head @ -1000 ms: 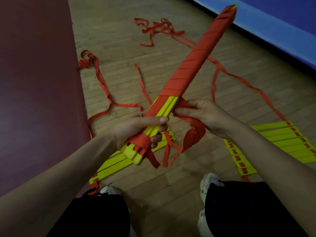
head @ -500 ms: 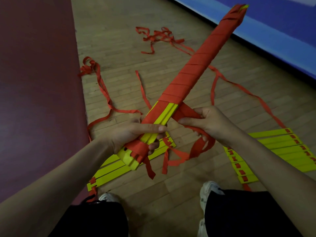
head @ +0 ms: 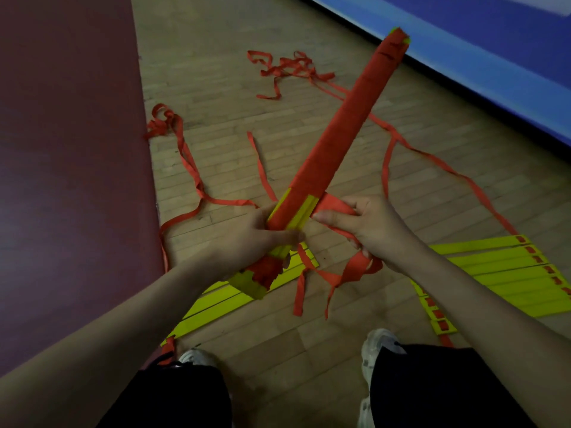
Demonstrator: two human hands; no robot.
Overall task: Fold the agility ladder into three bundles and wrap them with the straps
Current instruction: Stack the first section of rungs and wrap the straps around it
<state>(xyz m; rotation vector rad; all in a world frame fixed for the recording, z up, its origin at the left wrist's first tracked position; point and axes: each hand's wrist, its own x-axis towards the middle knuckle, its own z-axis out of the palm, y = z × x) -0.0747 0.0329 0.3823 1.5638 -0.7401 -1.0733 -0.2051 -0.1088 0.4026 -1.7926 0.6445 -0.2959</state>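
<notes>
1. Your left hand [head: 247, 239] still grips the near end of the wrapped bundle [head: 333, 143]. Its fingers are curled round the bundle and the thumb lies across the top.
2. The bundle is held off the floor [head: 278, 350], with its far tip pointing toward 1 o'clock.
3. Your right hand [head: 367, 230] pinches the red strap [head: 332, 205] between thumb and forefinger, just at 3 o'clock of the bundle. The other fingers are curled round the slack.
4. Since half a second ago the red wrap has crept closer to your left hand. Less yellow shows between the wrap and your thumb, now only a narrow strip on each side.
5. The loose strap ends [head: 340, 276] still hang below your right hand, and they dangle lower than before.
6. The unwrapped yellow rungs [head: 494, 273] lie flat on the floor at 4 o'clock, unchanged. A second set of rungs [head: 222, 307] lies at 7 o'clock, under your left forearm.
</notes>
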